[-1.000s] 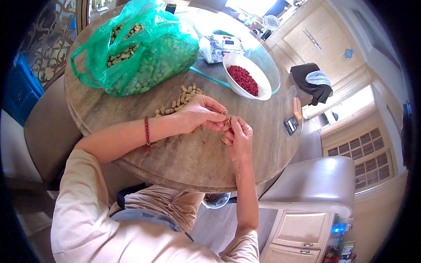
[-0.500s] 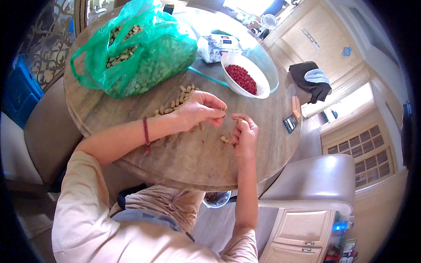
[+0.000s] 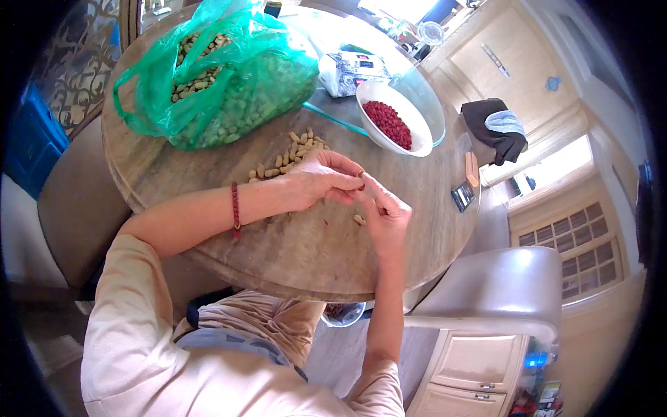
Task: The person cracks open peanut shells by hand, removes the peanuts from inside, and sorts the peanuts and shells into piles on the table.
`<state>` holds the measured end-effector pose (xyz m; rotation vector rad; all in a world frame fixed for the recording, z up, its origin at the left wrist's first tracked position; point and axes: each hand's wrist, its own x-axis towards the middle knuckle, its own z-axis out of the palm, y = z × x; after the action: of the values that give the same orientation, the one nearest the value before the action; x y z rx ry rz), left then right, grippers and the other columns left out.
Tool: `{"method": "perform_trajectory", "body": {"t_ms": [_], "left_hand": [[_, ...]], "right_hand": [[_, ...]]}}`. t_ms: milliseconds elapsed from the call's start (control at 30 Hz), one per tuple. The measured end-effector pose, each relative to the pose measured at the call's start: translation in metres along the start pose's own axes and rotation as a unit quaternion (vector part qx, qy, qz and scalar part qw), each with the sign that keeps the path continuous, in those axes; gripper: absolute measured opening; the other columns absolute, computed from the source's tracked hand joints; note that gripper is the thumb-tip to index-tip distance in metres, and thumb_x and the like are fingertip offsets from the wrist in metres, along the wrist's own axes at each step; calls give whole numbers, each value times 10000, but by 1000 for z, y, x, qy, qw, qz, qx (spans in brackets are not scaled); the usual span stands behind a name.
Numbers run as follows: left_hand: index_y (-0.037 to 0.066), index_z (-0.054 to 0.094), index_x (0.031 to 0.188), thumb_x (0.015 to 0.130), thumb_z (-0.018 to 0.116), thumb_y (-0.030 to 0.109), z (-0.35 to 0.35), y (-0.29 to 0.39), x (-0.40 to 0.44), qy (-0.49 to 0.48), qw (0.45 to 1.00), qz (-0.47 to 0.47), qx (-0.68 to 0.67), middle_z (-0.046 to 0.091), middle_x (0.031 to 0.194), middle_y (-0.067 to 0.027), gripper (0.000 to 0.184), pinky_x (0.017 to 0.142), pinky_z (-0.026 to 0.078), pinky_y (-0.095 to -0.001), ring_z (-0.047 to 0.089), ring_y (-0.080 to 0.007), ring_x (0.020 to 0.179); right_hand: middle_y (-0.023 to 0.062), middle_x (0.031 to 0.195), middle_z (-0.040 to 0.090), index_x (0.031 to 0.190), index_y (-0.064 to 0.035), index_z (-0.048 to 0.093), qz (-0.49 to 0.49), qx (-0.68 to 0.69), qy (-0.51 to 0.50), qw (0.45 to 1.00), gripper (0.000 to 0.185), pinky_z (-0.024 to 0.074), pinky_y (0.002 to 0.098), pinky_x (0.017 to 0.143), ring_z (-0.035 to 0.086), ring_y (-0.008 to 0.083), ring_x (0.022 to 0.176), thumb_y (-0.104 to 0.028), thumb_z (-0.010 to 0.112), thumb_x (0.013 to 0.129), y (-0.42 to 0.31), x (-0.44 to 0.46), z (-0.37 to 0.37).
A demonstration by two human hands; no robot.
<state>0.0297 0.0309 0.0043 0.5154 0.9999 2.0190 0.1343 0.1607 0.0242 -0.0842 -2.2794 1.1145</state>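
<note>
My left hand (image 3: pixel 321 182), with a red bracelet at its wrist, pinches a small peanut piece (image 3: pixel 360 175) between thumb and fingertips. My right hand (image 3: pixel 383 208) meets it there, its fingertips pressed together at the same piece; whether they hold anything themselves is hidden. Just below the hands a bit of shell (image 3: pixel 359 219) lies on the table. Unshelled peanuts (image 3: pixel 286 159) are piled behind my left hand. A green plastic bag (image 3: pixel 243 90) full of peanuts stands at the back left. Red shelled peanuts (image 3: pixel 387 124) lie in a white bowl (image 3: pixel 421 137) at the back right.
On the round table (image 3: pixel 278 257), a white package (image 3: pixel 353 72) sits behind the bowl, and a dark flat object (image 3: pixel 462 196) lies near the right edge. A container (image 3: pixel 344 315) is below the front edge. A chair (image 3: pixel 493 288) stands at the right.
My hands came apart half a second ago and now touch again at the fingertips. The shell piece near my right hand now lies uncovered on the table.
</note>
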Motion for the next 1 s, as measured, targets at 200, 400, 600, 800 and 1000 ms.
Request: {"method": "perform_trajectory", "body": {"t_ms": [200,400,600,800,1000], "left_hand": [[-7,593,952,781,644,60,-4,-6,0,-23,999,-21,-44,624,917,-102,190,663,557,-268,631,-177,797],[-23,605,897,738,678,62,4,0,-6,26,998,-8,60,636,829,-98,194,623,529,-261,624,-162,702],[-21,656,831,682,671,41,-3,-15,4,-36,869,186,458,643,740,-63,162,592,474,-226,588,-90,655],[-24,644,918,708,647,54,-8,-6,12,-24,825,247,507,646,743,-74,224,620,488,-255,595,-115,668],[-11,654,882,689,625,47,-21,35,14,-4,701,326,634,655,805,-127,204,645,498,-298,631,-202,699]], "right_hand": [[39,692,634,939,-71,682,-123,-29,31,991,226,438,222,523,533,72,566,-34,691,716,10,-2,5],[6,647,588,763,-24,647,-31,58,64,996,61,365,180,465,481,44,518,-49,694,734,7,-4,0],[-53,538,345,784,-66,506,157,574,73,800,121,197,205,379,255,46,417,-159,556,842,35,15,-37],[-43,559,344,816,-58,509,205,622,18,756,87,167,202,382,257,50,447,-141,484,830,42,16,-37],[8,569,479,817,-1,631,-92,72,33,993,127,341,220,438,405,78,485,-108,585,767,41,14,-1]]}}
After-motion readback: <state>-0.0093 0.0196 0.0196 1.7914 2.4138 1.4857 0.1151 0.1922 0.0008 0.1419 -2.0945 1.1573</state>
